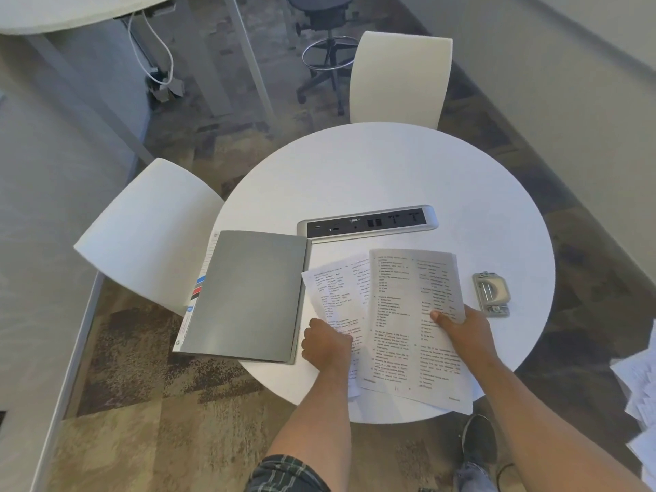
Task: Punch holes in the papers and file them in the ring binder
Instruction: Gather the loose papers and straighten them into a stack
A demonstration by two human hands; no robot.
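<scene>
A closed grey ring binder (248, 296) lies on the left part of the round white table (390, 165), its label edge hanging over the rim. Printed papers (401, 314) are spread beside it, to its right. My right hand (465, 330) grips the top sheets, thumb on the print, lifting their right side. My left hand (326, 344) rests closed on the lower sheets (333, 289) that fan out to the left. A small silver hole punch (491, 294) sits on the table just right of the papers, untouched.
A silver power and socket strip (367, 221) is set into the table behind the papers. Two white chairs (149, 232) (399, 78) stand at the far and left sides. Loose papers (639, 392) lie at the right frame edge. My shoe (479, 438) is below the table.
</scene>
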